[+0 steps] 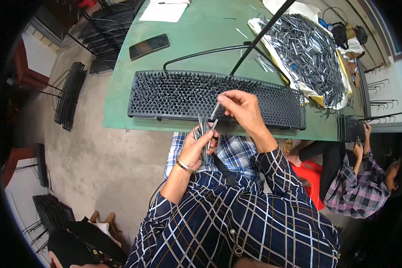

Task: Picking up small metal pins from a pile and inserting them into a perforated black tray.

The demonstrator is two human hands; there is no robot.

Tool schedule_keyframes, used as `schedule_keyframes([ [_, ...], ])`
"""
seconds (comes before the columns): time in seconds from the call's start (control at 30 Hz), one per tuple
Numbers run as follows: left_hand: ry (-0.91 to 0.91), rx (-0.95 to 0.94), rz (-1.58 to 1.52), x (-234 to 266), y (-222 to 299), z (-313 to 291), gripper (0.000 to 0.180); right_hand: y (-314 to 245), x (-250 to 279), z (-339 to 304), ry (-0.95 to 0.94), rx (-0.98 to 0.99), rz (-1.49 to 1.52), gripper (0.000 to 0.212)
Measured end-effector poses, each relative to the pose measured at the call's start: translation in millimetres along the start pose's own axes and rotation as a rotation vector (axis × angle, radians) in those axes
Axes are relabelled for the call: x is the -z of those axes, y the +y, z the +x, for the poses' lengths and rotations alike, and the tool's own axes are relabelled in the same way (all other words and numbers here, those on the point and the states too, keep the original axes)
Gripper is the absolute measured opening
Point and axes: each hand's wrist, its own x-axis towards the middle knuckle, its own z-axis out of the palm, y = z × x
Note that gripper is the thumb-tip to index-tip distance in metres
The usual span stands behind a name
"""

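A bundle of thin, dark grey metallic strips point(203, 126) stands up from my left hand point(194, 148), whose fingers are wrapped round it. Just above the bundle, my right hand point(246, 114) pinches a single slim strip point(215, 110) between thumb and forefinger. Both hands are at the near edge of a long black perforated panel point(165, 94), which is full of small round holes. Dark pieces stick up across much of its left part. My right hand covers part of the panel's middle.
The panel lies on a green table point(201, 35), its black rod frame point(196, 54) rising behind. A heap of loose strips point(308, 53) fills an opened sack at the right. A phone point(149, 46) and notebook point(163, 12) lie left. Beside a red stool point(309, 178), a co-worker point(357, 187) sits.
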Motion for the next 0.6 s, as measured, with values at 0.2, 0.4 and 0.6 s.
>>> schedule_keyframes([
  [0.2, 0.01, 0.004, 0.025, 4, 3, -2, 0.024, 10, -33, 20, 0.109, 0.217, -0.038, 0.017],
  [0.4, 0.009, -0.005, 0.022, 14, -1, 0, 0.026, 22, -44, 27, 0.159, 0.403, -0.299, 0.014],
  [0.6, 0.027, 0.01, 0.016, 7, 2, -3, 0.025, 14, -45, 23, 0.125, 0.695, -0.537, 0.013],
])
